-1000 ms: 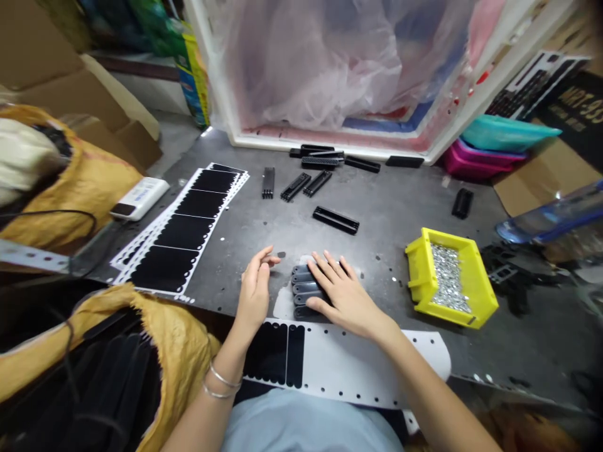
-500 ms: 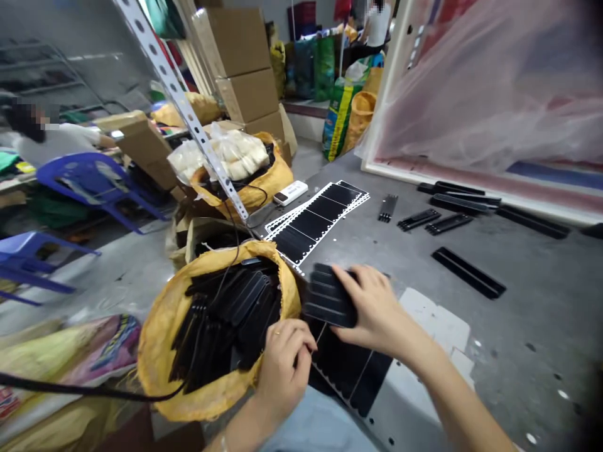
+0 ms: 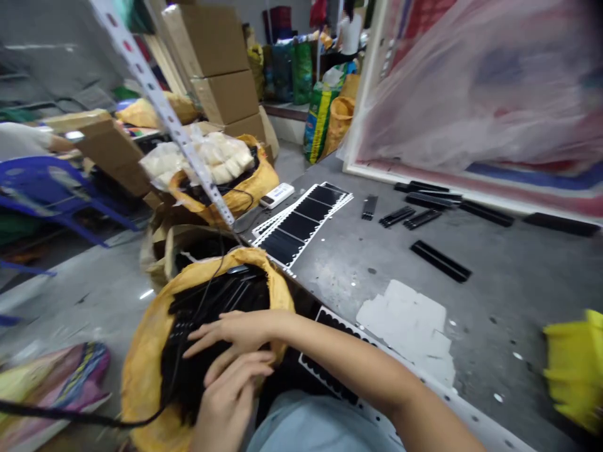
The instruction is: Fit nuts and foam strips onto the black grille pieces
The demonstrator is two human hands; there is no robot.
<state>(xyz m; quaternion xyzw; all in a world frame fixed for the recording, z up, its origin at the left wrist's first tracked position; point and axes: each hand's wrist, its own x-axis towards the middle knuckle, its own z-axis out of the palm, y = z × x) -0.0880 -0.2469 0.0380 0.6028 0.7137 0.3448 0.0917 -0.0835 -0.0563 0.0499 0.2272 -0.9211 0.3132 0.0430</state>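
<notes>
Both hands are over a yellow sack point(image 3: 141, 351) full of black plastic strips point(image 3: 207, 301) beside the table. My right hand point(image 3: 235, 336) reaches across with its fingers stretched out flat over the strips and nothing in it. My left hand point(image 3: 230, 392) sits just below it, fingers loosely extended, touching the sack's contents. A sheet of black adhesive pads point(image 3: 330, 364) lies at the table's near edge by my right forearm.
Grey table point(image 3: 494, 263) carries a white backing sheet point(image 3: 409, 323), a stack of black pad sheets point(image 3: 301, 223), loose black strips point(image 3: 440, 260) and a yellow bin point(image 3: 577, 370) at right. Another sack point(image 3: 221, 182), cardboard boxes point(image 3: 221, 69) and blue chairs point(image 3: 51, 188) stand left.
My right hand carried the stack of black pieces from the table into the sack and let it go. The view swung left, then slightly back right.
</notes>
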